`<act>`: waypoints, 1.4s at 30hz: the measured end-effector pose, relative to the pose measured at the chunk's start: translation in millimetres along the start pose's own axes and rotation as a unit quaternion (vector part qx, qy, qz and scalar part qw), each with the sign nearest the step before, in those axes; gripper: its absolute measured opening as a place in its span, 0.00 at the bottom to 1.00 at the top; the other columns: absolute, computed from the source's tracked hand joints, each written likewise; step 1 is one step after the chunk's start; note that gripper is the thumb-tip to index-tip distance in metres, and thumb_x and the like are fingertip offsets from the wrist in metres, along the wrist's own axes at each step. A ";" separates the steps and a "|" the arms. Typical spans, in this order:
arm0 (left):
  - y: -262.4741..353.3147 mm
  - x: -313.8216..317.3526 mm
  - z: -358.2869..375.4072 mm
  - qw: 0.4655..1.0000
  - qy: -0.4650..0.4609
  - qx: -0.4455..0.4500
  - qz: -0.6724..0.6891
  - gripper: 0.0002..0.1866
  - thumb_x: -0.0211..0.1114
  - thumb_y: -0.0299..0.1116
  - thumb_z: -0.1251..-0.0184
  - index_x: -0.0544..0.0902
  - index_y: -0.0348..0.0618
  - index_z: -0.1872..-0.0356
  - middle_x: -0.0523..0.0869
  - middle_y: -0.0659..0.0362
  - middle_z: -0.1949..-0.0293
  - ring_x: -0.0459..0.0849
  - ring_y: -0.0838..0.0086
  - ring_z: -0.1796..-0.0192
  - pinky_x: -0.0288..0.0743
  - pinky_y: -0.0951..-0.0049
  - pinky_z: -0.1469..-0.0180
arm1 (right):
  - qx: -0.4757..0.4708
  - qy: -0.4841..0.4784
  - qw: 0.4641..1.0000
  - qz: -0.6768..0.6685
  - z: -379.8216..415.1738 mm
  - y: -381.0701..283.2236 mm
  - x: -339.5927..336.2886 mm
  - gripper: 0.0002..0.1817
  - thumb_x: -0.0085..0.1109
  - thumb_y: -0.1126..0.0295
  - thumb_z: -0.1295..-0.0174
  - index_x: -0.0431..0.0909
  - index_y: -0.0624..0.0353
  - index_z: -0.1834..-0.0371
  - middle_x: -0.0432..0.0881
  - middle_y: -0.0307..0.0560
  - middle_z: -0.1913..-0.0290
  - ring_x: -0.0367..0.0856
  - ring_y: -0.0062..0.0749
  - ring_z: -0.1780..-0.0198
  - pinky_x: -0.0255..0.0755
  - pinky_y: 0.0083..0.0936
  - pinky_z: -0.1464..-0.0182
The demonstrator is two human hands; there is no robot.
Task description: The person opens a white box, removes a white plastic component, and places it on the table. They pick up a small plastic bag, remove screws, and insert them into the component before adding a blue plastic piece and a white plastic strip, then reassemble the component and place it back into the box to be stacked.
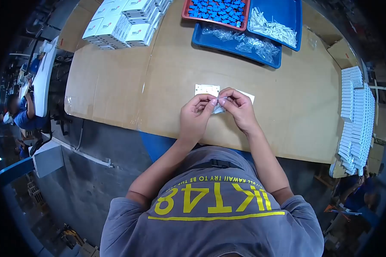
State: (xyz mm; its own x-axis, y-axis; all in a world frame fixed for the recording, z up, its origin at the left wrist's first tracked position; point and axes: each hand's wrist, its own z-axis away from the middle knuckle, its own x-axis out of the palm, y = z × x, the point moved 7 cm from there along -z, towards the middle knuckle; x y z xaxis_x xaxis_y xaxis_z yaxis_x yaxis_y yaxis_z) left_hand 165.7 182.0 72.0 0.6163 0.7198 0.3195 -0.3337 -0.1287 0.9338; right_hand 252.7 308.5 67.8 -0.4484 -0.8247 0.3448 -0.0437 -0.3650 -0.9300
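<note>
Near the front of the table, my left hand and my right hand meet with thumbs and fingertips pinched together. Between them is the top edge of a small transparent plastic bag, which hangs below the fingertips. What the bag contains is too small to make out. Just beyond my left fingers lies a flat white plate with small marks or holes. A white flat piece lies partly hidden behind my right hand.
At the back, a red tray holds blue plastic parts and a blue tray holds white plugs. A lower blue tray holds transparent bags. White boxes are stacked back left, white pieces at the right edge. Other people sit far left.
</note>
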 end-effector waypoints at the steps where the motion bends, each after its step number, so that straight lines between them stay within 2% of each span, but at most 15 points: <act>1: 0.5 -1.1 -0.5 1.000 0.002 -0.001 -0.016 0.07 0.66 0.23 0.21 0.84 0.32 0.49 0.89 0.60 0.56 0.86 0.82 0.55 0.80 0.81 0.49 | -0.006 -0.003 1.000 0.008 -0.6 0.5 -0.3 0.04 0.64 0.78 0.27 0.82 0.64 0.52 0.83 0.39 0.52 0.81 0.22 0.47 0.75 0.22 0.41; 4: -2.4 -5.3 0.7 0.996 0.008 0.003 -0.092 0.08 0.66 0.22 0.22 0.84 0.29 0.48 0.89 0.59 0.54 0.88 0.81 0.52 0.82 0.80 0.46 | -0.015 -0.009 1.000 0.012 -1.4 3.1 -0.6 0.04 0.64 0.78 0.27 0.82 0.64 0.52 0.82 0.39 0.52 0.80 0.21 0.48 0.75 0.22 0.41; 10: -3.3 -0.5 -4.6 0.999 0.000 -0.006 0.048 0.08 0.65 0.23 0.21 0.83 0.29 0.48 0.90 0.56 0.54 0.89 0.78 0.50 0.84 0.78 0.44 | 0.009 0.021 1.000 -0.022 -0.7 6.8 -6.9 0.06 0.64 0.77 0.26 0.81 0.64 0.50 0.83 0.38 0.52 0.81 0.20 0.48 0.75 0.20 0.43; 19: -6.9 -1.8 -5.1 0.998 -0.008 0.002 0.058 0.07 0.66 0.23 0.21 0.83 0.31 0.48 0.88 0.58 0.54 0.87 0.80 0.52 0.82 0.80 0.46 | 0.010 0.010 1.000 -0.019 -0.3 5.0 -6.2 0.06 0.64 0.77 0.26 0.81 0.64 0.49 0.84 0.39 0.53 0.82 0.18 0.50 0.76 0.18 0.47; 26: -7.7 -2.0 -4.1 1.000 -0.019 -0.023 0.003 0.08 0.65 0.22 0.21 0.83 0.30 0.48 0.88 0.58 0.54 0.87 0.80 0.51 0.81 0.80 0.46 | 0.011 0.006 1.000 0.007 -1.2 6.8 -3.2 0.05 0.63 0.77 0.26 0.82 0.64 0.51 0.84 0.38 0.54 0.80 0.18 0.53 0.75 0.18 0.49; 31: -10.0 -7.3 -3.7 1.000 -0.007 -0.002 0.012 0.06 0.65 0.21 0.21 0.83 0.31 0.49 0.89 0.57 0.54 0.87 0.80 0.51 0.82 0.80 0.45 | -0.007 -0.014 0.999 0.032 -4.6 2.6 -6.1 0.03 0.65 0.78 0.27 0.85 0.66 0.56 0.85 0.41 0.56 0.82 0.21 0.53 0.75 0.20 0.48; 35: -6.1 -9.5 -6.7 0.999 -0.036 0.015 0.036 0.05 0.64 0.22 0.20 0.81 0.32 0.49 0.89 0.56 0.53 0.87 0.79 0.49 0.82 0.78 0.42 | -0.006 -0.034 0.999 0.028 -7.6 -9.9 -4.9 0.05 0.66 0.79 0.29 0.89 0.68 0.56 0.87 0.43 0.56 0.83 0.24 0.52 0.76 0.21 0.47; 38: -5.1 -12.4 -10.6 0.998 -0.042 0.008 0.037 0.06 0.63 0.23 0.20 0.81 0.32 0.49 0.89 0.56 0.53 0.87 0.78 0.50 0.82 0.76 0.42 | 0.004 -0.022 0.998 0.055 -9.2 -21.3 -1.7 0.05 0.66 0.80 0.30 0.90 0.67 0.57 0.86 0.43 0.59 0.80 0.24 0.57 0.74 0.21 0.54; 40: -3.3 -11.9 -10.4 0.999 -0.035 0.018 0.025 0.06 0.64 0.24 0.20 0.82 0.33 0.49 0.88 0.56 0.54 0.87 0.78 0.52 0.82 0.74 0.44 | -0.013 -0.037 0.995 0.094 -11.1 -21.3 -3.4 0.07 0.65 0.79 0.29 0.90 0.68 0.53 0.87 0.43 0.57 0.83 0.25 0.53 0.76 0.22 0.48; 42: 6.5 -9.5 -9.8 0.995 0.015 0.094 -0.030 0.07 0.60 0.27 0.16 0.81 0.33 0.49 0.88 0.55 0.52 0.88 0.76 0.51 0.83 0.74 0.43 | -0.019 -0.041 0.993 0.110 -14.2 -25.2 -4.0 0.08 0.64 0.78 0.28 0.89 0.68 0.51 0.88 0.43 0.55 0.84 0.26 0.51 0.77 0.22 0.45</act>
State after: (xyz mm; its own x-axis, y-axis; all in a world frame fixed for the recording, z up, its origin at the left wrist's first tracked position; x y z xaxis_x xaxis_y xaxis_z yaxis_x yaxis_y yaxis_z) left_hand 150.7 181.0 73.5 0.6081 0.7500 0.2602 -0.1554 -0.2090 0.9655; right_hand 242.9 327.1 88.1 -0.3760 -0.9160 0.1398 0.0125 -0.1558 -0.9877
